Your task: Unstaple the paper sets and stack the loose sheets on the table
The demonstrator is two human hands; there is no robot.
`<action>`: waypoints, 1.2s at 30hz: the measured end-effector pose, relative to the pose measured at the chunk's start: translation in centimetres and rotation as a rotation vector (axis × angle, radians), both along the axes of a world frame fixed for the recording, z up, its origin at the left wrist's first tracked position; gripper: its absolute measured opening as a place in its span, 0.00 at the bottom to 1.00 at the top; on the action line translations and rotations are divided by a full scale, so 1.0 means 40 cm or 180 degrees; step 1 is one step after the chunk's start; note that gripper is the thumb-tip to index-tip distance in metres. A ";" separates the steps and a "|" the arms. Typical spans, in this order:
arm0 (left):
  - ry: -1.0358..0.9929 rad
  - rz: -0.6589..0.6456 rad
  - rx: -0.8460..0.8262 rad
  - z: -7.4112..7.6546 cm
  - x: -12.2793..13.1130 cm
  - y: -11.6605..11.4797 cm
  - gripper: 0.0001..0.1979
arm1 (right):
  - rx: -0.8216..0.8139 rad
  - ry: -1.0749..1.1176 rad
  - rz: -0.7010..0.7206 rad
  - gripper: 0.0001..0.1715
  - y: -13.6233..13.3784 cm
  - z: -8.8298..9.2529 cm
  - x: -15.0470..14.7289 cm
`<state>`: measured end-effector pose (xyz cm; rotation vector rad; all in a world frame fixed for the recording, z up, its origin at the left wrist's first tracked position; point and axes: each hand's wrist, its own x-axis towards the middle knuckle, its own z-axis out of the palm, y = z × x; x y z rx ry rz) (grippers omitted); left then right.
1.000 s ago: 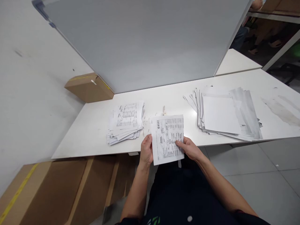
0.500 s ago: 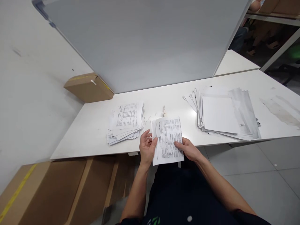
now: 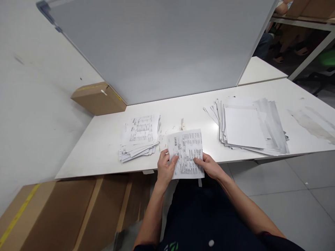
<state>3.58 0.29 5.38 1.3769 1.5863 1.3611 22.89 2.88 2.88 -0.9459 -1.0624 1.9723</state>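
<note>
Gripping printed paper at frame's lower centre: left hand pinches left edge, thumb on top; right hand pinches right edge, thumb likewise. Printed stack lies left of centre, larger paper pile right of centre, both on white table.

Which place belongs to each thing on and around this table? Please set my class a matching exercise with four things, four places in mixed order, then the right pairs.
Things
1. Printed paper
2. Stack with a blank sheet on top
3. Stack with a printed sheet on top
4. Large grey board

Places
A. On the table, to the person's left
B. Upright, behind both stacks
C. Held by the left hand and right hand
D. On the table, to the person's right

Pairs: 1-C, 2-D, 3-A, 4-B
</note>
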 end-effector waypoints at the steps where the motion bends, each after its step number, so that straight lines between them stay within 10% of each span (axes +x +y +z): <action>1: 0.0060 0.0016 0.0067 -0.001 0.001 0.000 0.08 | -0.0031 0.0023 -0.0013 0.25 0.000 0.001 -0.001; 7: -0.0119 -0.0073 0.0147 -0.017 0.000 -0.008 0.10 | -0.0423 0.0320 -0.0152 0.31 0.003 0.000 -0.007; 13: -0.1820 0.0120 -0.0370 -0.030 -0.017 -0.001 0.19 | -0.0352 0.0165 -0.0428 0.26 0.015 -0.017 -0.012; 19: -0.1987 0.0658 -0.0363 -0.037 -0.079 0.014 0.21 | 0.1130 -0.1644 -0.2008 0.17 0.047 0.059 0.083; 22: -0.1910 0.0677 -0.0372 -0.054 -0.089 0.010 0.23 | 0.1300 -0.1490 -0.2427 0.14 0.054 0.110 0.124; 30: -0.2029 0.0124 -0.0684 -0.061 -0.018 0.010 0.20 | 0.1024 -0.1661 -0.1343 0.16 0.065 0.064 0.024; 36: -0.1426 0.0207 -0.0686 -0.053 -0.017 -0.002 0.17 | 0.1329 -0.2240 -0.1419 0.18 0.086 0.058 0.028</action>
